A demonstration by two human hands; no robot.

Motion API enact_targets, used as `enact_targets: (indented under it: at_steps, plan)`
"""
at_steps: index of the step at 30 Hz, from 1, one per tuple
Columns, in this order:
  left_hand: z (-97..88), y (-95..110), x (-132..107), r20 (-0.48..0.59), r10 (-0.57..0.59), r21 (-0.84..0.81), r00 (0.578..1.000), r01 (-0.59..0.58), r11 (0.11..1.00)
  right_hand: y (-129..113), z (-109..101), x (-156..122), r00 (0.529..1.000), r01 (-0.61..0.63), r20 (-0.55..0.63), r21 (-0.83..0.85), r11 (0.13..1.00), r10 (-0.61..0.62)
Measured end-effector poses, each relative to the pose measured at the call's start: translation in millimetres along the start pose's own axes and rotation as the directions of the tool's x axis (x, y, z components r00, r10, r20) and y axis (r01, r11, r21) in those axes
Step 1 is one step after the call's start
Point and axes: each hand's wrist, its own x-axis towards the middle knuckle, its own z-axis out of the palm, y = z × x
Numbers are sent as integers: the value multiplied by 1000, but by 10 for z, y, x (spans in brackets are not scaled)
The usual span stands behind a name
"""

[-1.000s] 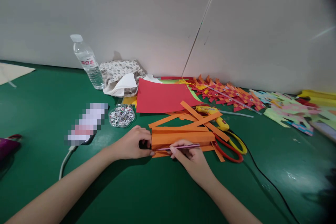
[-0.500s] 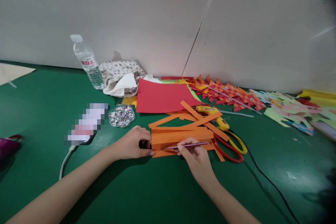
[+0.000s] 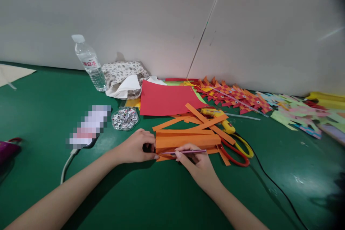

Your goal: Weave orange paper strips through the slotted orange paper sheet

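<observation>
My left hand (image 3: pixel 136 147) is curled shut on the left end of a folded orange paper piece (image 3: pixel 187 140), pinning it to the green table (image 3: pixel 161 194). My right hand (image 3: pixel 196 161) pinches a thin purple pen (image 3: pixel 185 151) that lies almost flat along the paper's near edge, tip pointing left. More orange strips (image 3: pixel 207 122) lie crossed just behind the folded piece. Red-handled scissors (image 3: pixel 234 154) rest right of my right hand.
A red sheet (image 3: pixel 167 100), a yellow glue gun (image 3: pixel 221 118) with a black cord, a tray of googly eyes (image 3: pixel 125 118), a water bottle (image 3: pixel 90 63), a patterned cloth pouch (image 3: pixel 121 75), woven paper fish (image 3: pixel 237 97) and pastel cut-outs (image 3: pixel 299 115) sit toward the wall.
My right hand slid right along the orange paper with the pen, then came back left to about where it began. My left hand stayed put.
</observation>
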Motion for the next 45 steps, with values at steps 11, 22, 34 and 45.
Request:
enact_targets:
  at_steps: [11, 22, 34, 45]
  plan:
    - [0, 3, 3, 15, -14, -3, 1000, 14, 1000, -36, -4, 17, 997, -30, -75, 32, 999, 33]
    - [-2, 5, 4, 15, -24, 2, 1000, 24, 1000, -24, -2, -18, 992, 46, -115, -52, 998, -52]
    - [-8, 18, 0, 1, -12, -6, 1000, 12, 1000, -19, -11, -12, 989, 26, -143, -11, 1000, -28]
    - [5, 22, -1, -6, -7, 4, 1000, 7, 1000, -83, 5, -13, 998, 40, -54, -68, 997, -43]
